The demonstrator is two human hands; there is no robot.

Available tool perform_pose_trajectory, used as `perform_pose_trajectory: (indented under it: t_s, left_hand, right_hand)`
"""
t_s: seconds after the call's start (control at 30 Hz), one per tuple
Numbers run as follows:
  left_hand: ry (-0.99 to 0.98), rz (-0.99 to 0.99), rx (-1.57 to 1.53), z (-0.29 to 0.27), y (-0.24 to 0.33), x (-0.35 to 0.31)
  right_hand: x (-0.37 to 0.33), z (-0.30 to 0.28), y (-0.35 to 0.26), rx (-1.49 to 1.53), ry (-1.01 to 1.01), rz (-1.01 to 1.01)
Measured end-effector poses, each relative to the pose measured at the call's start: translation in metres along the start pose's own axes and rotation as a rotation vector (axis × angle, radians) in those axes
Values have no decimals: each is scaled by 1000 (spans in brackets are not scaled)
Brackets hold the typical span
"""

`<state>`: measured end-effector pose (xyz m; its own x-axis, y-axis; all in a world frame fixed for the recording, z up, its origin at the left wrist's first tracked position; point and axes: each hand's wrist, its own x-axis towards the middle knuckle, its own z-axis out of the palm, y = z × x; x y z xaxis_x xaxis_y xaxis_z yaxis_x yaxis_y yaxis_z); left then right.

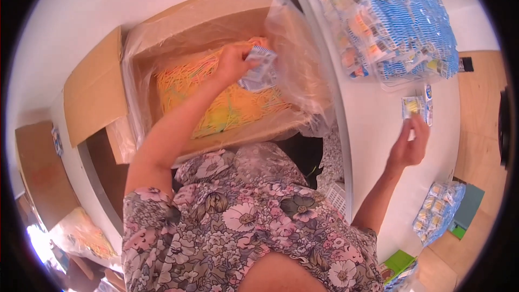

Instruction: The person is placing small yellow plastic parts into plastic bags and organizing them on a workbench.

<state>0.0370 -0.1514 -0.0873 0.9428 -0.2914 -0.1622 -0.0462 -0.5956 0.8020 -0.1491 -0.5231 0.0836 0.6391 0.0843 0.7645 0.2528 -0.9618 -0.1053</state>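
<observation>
My left hand is closed on a clear plastic packet with blue-and-white striped edges, held above an open cardboard box. Thin orange, yellow, pink and green strands fill the bottom of that box, which has a clear plastic liner. Over the white table on the right, my right hand pinches the lower edge of a small striped packet with something yellow inside. A narrow blue-and-white packet lies just beside it.
A big heap of blue-striped packets is piled at the far end of the table. Nearer me on the right are another bundle of packets and a green box. Bagged strands and cardboard stand at the left.
</observation>
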Motion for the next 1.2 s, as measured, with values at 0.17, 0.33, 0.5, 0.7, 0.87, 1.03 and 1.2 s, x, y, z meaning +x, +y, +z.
perform_pose_trajectory:
  t_s: [0.17, 0.33, 0.5, 0.7, 0.87, 1.03, 1.2]
  left_hand:
    - [-358, 196, -670, -68, 69, -36]
    - [-218, 232, -619, -120, 59, -68]
    - [227, 89, -695, -163, 15, -87]
    - [551, 223, -886, -175, -26, -83]
    - [600, 213, -959, -178, -28, -77]
    - [622, 144, -891, -178, -27, -79]
    - [608, 111, -896, -178, -23, -77]
  right_hand:
    - [61, 78, -155, 388, -351, 176]
    - [99, 164, -199, 929, -750, 421]
    - [98, 242, -241, 1114, -1093, 327]
    - [28, 341, -269, 289, -1153, -515]
    - [5, 373, -272, 394, -1012, -534]
    - [0, 391, -278, 305, -1100, -782]
    - [7, 392, -282, 160, -1017, -816]
